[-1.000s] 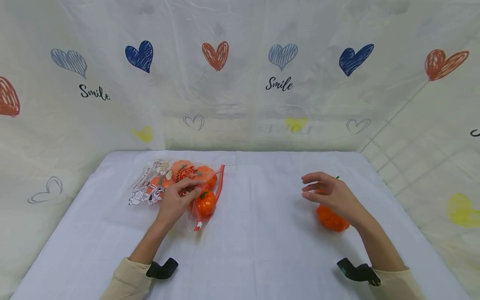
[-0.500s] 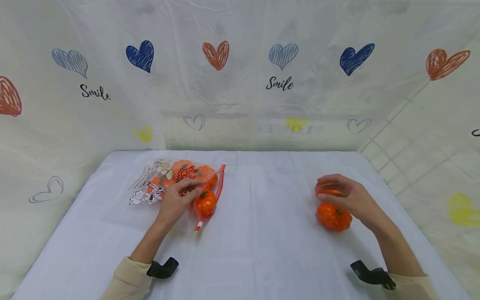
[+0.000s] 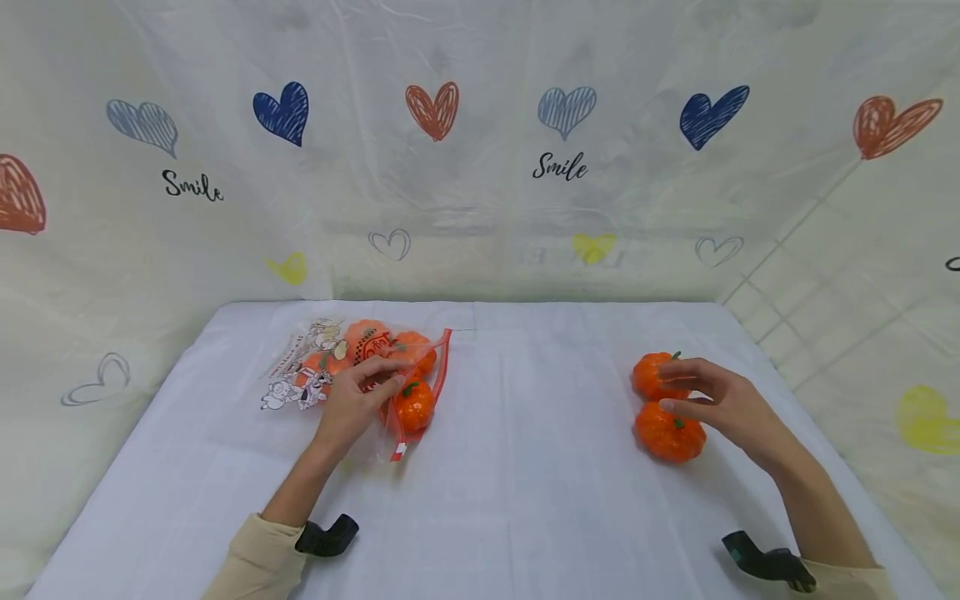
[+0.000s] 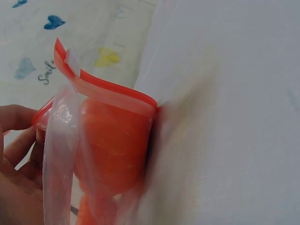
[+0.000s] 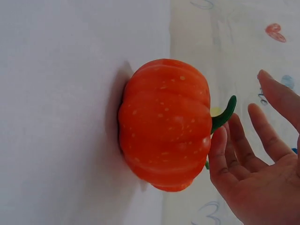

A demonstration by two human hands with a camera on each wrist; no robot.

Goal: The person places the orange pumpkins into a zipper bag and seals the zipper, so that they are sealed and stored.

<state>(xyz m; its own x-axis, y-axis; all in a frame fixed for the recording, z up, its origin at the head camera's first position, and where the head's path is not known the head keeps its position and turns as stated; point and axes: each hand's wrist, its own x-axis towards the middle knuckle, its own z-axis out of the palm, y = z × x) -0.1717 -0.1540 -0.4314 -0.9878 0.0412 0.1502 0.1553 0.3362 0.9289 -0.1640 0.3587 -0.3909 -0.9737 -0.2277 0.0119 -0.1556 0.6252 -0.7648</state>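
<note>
My left hand (image 3: 354,398) pinches the mouth of a clear zip bag (image 3: 444,358) with cartoon prints and a red zip strip, lying at the table's left. Inside are several small orange toy pumpkins, one (image 3: 413,407) close to the opening. In the left wrist view, the lifted red-edged mouth (image 4: 117,91) gapes in front of a pumpkin (image 4: 117,145). At the right, my right hand (image 3: 723,402) hovers with spread fingers, empty, by two more pumpkins, a rear one (image 3: 647,377) and a front one (image 3: 666,437). A pumpkin's green stem (image 5: 226,116) overlaps the fingertips in the right wrist view.
A white cloth (image 3: 510,467) covers the table, its far edge meeting a pale curtain (image 3: 480,183) printed with hearts and "Smile". Black wrist mounts (image 3: 327,536) sit at both beige cuffs. Bare cloth lies between the bag and the two loose pumpkins.
The right hand came over the right-hand pumpkins, then drew back to the right, uncovering the rear one, which now sits behind the front pumpkin. The left hand and bag stayed still.
</note>
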